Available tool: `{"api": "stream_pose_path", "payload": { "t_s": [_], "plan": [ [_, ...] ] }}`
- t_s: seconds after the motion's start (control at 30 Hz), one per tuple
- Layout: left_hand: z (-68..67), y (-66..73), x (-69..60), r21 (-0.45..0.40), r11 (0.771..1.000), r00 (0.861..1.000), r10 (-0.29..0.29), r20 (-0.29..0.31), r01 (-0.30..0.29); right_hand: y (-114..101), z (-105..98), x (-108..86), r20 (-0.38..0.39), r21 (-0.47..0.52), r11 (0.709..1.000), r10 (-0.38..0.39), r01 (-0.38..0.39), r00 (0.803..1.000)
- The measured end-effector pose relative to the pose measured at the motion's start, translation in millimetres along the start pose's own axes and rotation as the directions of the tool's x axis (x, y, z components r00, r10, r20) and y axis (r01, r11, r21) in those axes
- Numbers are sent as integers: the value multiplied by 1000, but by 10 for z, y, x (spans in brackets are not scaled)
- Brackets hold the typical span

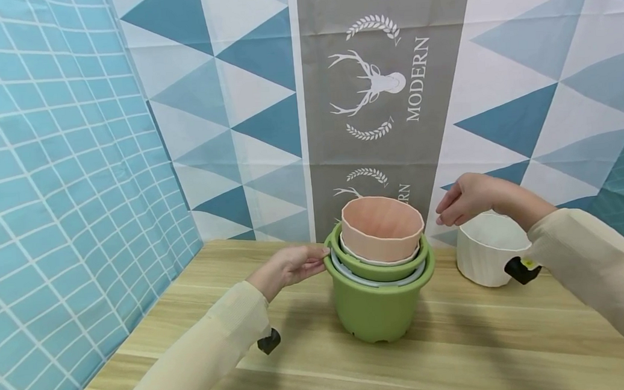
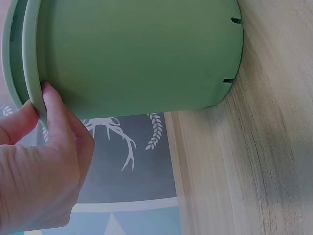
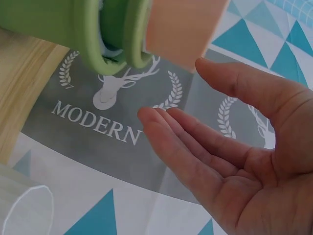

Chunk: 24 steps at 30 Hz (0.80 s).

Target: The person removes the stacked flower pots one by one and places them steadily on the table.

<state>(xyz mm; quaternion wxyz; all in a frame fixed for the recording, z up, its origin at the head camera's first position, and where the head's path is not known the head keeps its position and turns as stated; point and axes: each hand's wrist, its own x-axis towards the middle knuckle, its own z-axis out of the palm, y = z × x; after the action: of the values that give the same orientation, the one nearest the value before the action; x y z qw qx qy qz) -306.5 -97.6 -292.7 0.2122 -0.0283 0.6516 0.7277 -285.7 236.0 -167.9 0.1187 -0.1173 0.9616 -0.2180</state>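
A large green flowerpot [image 1: 377, 311] stands on the wooden table with more pots nested inside it: a grey-rimmed one, a smaller green flowerpot [image 1: 385, 272], a white-rimmed one and a pink flowerpot [image 1: 382, 229] on top. With thumb and fingers my left hand [image 1: 295, 265] pinches the large pot's rim at its left side, as the left wrist view shows closely. My right hand [image 1: 470, 199] hovers right of the stack, apart from it. In the right wrist view its thumb and fingers are spread, holding nothing. Below it is a white flowerpot [image 1: 480, 262].
The wooden table [image 1: 302, 365] bears the pots. Behind it hangs a patterned cloth [image 1: 256, 102] with triangles and a deer print. A blue tiled-pattern cloth [image 1: 44, 177] borders the left side.
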Motion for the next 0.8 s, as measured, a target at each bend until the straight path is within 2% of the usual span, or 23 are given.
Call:
{"api": "stream_pose_path", "payload": {
  "t_s": [0.17, 0.47, 0.8],
  "plan": [
    [6, 3, -2, 0, 1000, 1000, 1, -1, -1, -68, -41, 26, 27, 2, 1000, 1, -2, 1000],
    [3, -6, -15, -2, 1000, 1000, 1, -5, -1, -219, 5, 71, -21, -18, 1000, 0, -1, 1000],
    [3, 10, -10, 12, 1000, 1000, -1, 0, 1, -261, 53, 83, -10, -5, 1000, -8, 8, 1000]
  ]
}}
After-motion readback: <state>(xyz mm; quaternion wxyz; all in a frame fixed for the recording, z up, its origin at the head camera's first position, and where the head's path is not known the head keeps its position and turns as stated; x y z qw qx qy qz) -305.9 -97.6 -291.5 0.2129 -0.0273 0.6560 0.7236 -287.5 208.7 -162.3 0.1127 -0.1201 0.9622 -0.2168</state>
